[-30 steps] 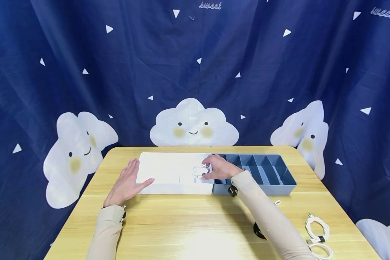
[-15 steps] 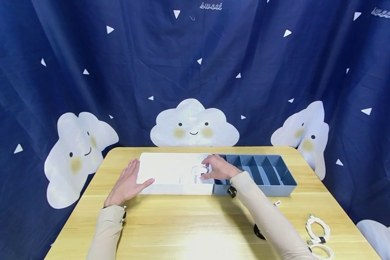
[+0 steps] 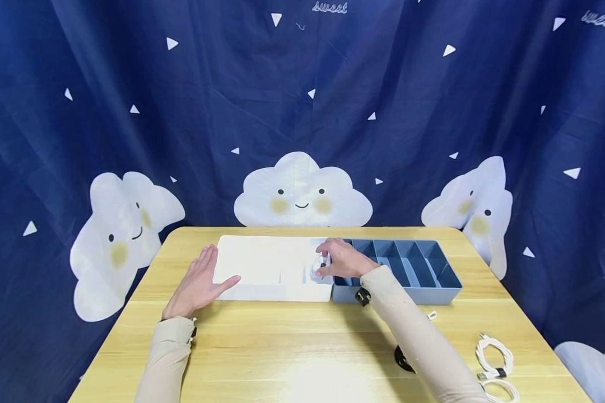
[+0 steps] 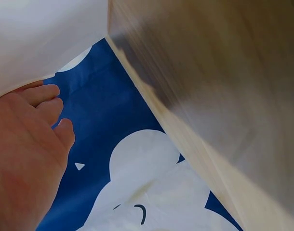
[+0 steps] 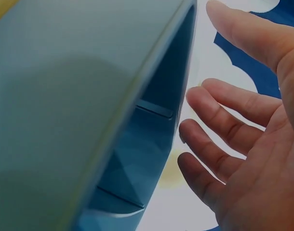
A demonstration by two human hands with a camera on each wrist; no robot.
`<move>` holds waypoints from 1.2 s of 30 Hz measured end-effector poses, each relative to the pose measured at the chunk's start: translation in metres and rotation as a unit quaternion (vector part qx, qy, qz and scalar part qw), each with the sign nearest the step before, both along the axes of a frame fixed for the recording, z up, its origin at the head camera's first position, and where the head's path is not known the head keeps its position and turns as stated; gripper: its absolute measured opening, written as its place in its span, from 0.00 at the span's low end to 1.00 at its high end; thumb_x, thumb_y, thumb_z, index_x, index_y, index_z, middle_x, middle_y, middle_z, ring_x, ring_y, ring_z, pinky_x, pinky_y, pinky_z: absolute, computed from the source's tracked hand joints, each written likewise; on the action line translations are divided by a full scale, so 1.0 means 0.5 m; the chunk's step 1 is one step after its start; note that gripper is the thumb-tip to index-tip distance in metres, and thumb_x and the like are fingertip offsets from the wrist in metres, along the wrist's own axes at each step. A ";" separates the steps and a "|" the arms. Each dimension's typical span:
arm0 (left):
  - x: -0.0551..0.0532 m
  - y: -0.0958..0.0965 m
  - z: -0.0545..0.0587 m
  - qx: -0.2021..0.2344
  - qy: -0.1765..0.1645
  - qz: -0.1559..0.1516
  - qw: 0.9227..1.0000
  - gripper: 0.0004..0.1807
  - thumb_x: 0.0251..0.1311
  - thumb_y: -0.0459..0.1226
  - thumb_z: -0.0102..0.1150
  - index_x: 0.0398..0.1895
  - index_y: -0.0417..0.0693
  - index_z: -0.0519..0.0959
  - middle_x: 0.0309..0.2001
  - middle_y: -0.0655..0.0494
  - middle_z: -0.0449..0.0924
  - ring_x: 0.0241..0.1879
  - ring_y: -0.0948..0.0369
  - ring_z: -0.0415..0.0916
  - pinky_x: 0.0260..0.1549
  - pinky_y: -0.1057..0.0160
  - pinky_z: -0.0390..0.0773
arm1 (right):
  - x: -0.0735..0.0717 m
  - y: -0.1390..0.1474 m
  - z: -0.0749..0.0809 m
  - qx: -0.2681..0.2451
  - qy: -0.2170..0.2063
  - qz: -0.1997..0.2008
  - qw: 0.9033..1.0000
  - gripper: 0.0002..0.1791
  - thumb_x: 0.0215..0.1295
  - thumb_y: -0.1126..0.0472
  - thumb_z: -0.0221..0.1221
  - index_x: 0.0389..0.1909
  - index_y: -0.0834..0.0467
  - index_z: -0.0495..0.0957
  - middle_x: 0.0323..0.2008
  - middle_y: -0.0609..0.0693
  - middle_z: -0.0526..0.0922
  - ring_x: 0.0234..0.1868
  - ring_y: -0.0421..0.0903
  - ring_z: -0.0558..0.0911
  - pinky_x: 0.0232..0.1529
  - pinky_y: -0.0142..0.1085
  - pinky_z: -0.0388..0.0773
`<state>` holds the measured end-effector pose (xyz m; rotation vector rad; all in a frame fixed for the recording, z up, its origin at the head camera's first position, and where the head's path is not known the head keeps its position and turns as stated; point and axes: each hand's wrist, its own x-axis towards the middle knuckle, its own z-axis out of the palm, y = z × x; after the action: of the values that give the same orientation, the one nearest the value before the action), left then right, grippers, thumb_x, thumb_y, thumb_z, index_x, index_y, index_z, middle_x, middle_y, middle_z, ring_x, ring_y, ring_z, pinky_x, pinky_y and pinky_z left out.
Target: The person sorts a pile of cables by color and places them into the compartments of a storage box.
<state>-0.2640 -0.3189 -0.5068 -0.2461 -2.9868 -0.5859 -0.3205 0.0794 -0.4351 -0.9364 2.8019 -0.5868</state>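
A long white box stands toward the back of the table. My left hand rests at its left end, fingers straight along the side and thumb over the front edge. My right hand is over the box's right end, around a coiled white cable with a dark strap. In the right wrist view, the thumb and fingers of my right hand are spread apart, with nothing visible between them. A blue-grey divided organizer touches the white box's right end, partly under my right wrist.
Two coiled white cables, one upper and one lower, lie at the table's right front. A black coiled cable is partly covered by my right forearm. A dark blue curtain hangs behind the table.
The coiled cable at the white box's right end has shifted right and turned, closer to my right palm. My left hand stays at the box's left end.
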 end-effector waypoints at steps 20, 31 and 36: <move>-0.002 -0.001 -0.002 0.003 -0.004 -0.005 1.000 0.65 0.63 0.74 0.50 0.82 0.33 0.41 0.84 0.36 0.39 0.85 0.41 0.34 0.80 0.34 0.42 | -0.003 0.031 0.011 -0.011 0.003 -0.001 1.000 0.27 0.63 0.51 0.72 0.58 0.60 0.81 0.47 0.56 0.82 0.48 0.50 0.74 0.50 0.44 0.74; -0.001 -0.001 -0.002 0.000 -0.005 -0.002 1.000 0.65 0.63 0.74 0.49 0.83 0.33 0.41 0.84 0.36 0.39 0.84 0.40 0.36 0.80 0.34 0.43 | 0.002 0.043 0.018 -0.018 -0.004 -0.013 1.000 0.25 0.63 0.53 0.73 0.56 0.61 0.81 0.46 0.58 0.82 0.47 0.54 0.77 0.48 0.43 0.75; 0.000 0.000 -0.001 0.001 -0.003 -0.002 1.000 0.65 0.63 0.74 0.49 0.82 0.32 0.41 0.84 0.35 0.39 0.84 0.39 0.37 0.80 0.34 0.43 | 0.004 0.051 0.020 -0.022 -0.003 -0.016 1.000 0.25 0.63 0.52 0.73 0.56 0.60 0.82 0.47 0.58 0.83 0.48 0.55 0.78 0.47 0.42 0.77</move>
<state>-0.2641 -0.3188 -0.5072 -0.2504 -2.9929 -0.5900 -0.3183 0.1050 -0.4252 -0.8974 2.8155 -0.6571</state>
